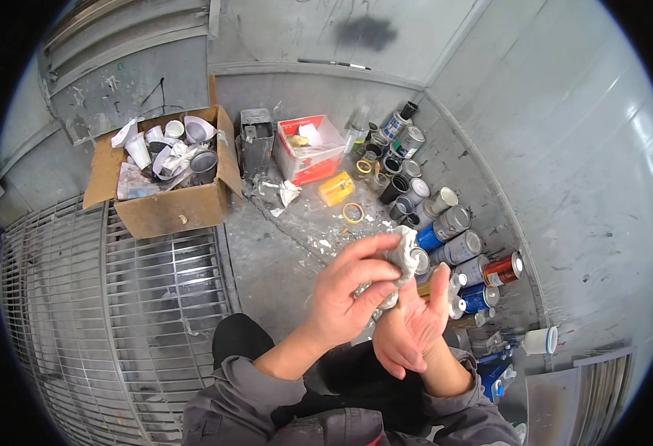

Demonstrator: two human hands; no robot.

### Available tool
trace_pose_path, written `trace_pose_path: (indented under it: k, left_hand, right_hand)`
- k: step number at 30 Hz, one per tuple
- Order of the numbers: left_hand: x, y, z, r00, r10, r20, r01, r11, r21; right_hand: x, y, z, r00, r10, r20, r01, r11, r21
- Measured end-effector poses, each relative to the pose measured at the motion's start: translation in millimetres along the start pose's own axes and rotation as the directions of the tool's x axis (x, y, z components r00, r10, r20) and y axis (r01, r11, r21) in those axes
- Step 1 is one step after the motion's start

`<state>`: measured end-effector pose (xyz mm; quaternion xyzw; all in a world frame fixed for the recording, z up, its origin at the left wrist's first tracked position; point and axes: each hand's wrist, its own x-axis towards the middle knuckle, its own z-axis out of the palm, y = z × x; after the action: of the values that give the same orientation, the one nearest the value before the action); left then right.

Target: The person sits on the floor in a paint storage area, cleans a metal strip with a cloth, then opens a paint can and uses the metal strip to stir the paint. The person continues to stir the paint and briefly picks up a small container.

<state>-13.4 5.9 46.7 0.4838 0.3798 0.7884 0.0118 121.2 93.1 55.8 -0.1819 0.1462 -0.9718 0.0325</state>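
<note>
In front of my knees, my left hand (pixel 352 290) pinches a crumpled white rag (pixel 403 256) between thumb and fingers. The rag's lower part hangs against my right hand (pixel 416 327), which is turned palm up just beside it. One digit of the right hand points upward, while its other fingers bend loosely toward my lap. Nothing is gripped in that palm. Part of the right hand is hidden behind the rag and the left fingers.
Many paint cans (pixel 453 249) line the right wall. A cardboard box (pixel 170 212) of used cups stands left, beside a dark bin (pixel 256 141) and a red-white box (pixel 308 160). A yellow packet (pixel 336 189) and tape roll (pixel 352 213) lie near. Metal grating (pixel 66 297) covers the left floor.
</note>
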Motion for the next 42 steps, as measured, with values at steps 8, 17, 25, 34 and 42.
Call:
trace_pose_path:
  k: [8, 17, 25, 34, 42]
  left_hand:
    - [3.0, 6.0, 6.8, 0.999, -0.047, -0.025, 0.048, 0.998, 0.030]
    - [17.9, 0.5, -43.0, 0.679, -0.719, 0.149, 0.607, 0.435, -0.665]
    - [14.6, 15.1, -95.4, 0.720, -0.692, 0.055, 0.669, 0.671, -0.320]
    - [20.8, 51.4, -101.3, 0.481, -0.802, 0.353, 0.670, 0.597, 0.442]
    - [14.5, 36.0, -108.7, 0.153, -0.877, 0.456, 0.928, 0.286, 0.238]
  right_hand:
    - [-10.6, 8.4, -8.8, 0.990, 0.111, -0.088, -0.097, 0.984, 0.147]
    - [-7.8, -12.8, 0.2, 0.927, -0.173, -0.333, -0.211, 0.495, -0.843]
    - [28.2, -23.0, 14.3, 0.974, -0.115, 0.194, -0.060, -0.962, -0.268]
    - [24.2, -14.7, -15.4, 0.983, 0.063, 0.175, 0.077, -0.994, -0.074]
    - [22.8, -6.9, -21.5, 0.971, 0.100, 0.216, 0.129, -0.984, -0.120]
